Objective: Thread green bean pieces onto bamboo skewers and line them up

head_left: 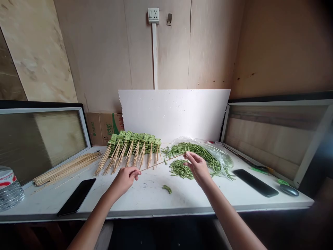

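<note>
My left hand (126, 177) is pinched shut on the near end of a thin bamboo skewer (158, 163) that runs right and away across the white table (145, 198). My right hand (197, 166) hovers over a small pile of cut green bean pieces (179, 169), fingers bent near the skewer's far tip; I cannot make out anything in them. Behind it, long green beans (200, 152) spill from a clear plastic bag (221, 156). A row of finished bean skewers (132, 146) lies at the back. One loose bean piece (167, 188) lies near the front.
A bundle of bare skewers (65, 168) lies at the left, with a black phone (77, 196) and a water bottle (9, 189) nearer me. A dark flat case (256, 182), a mouse-like object (289, 189) and green-handled scissors (260, 169) are at the right. A white foam board (174, 113) stands behind.
</note>
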Available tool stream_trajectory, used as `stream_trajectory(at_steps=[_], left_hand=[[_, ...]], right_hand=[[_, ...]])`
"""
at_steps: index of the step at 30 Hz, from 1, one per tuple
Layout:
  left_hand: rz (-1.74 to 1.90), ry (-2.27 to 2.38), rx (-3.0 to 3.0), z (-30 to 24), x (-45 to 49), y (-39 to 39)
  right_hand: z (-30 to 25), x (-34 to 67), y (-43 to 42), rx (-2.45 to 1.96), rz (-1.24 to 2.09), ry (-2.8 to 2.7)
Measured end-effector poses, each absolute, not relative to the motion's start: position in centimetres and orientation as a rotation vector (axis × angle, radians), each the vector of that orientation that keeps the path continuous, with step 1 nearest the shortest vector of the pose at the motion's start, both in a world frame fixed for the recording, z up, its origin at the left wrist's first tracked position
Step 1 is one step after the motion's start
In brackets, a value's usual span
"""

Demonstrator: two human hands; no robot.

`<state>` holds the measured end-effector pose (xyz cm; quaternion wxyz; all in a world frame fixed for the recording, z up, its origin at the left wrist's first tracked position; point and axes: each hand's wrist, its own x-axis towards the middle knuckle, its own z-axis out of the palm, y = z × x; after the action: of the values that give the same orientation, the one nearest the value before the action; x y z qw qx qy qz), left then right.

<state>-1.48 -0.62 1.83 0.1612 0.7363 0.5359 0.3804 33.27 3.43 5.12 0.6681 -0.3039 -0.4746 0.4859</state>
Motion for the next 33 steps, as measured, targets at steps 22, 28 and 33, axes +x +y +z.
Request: stream_trajectory(at_steps=[22,28,33], left_hand=[[1.307,1.598,2.203,0.9,-1.1,-0.2],[1.304,1.564,2.233,1.0,-1.0,-0.3],[1.313,1.560,2.229,1.0,-0.5,-0.4]], right_hand=[[2.6,31.3,3.9,-0.708,0.927,-1.023],[1.8,30.5,3.8,-0.723,0.927,-0.956],[2.0,29.7,3.1,-0.735,0.950,-0.965]])
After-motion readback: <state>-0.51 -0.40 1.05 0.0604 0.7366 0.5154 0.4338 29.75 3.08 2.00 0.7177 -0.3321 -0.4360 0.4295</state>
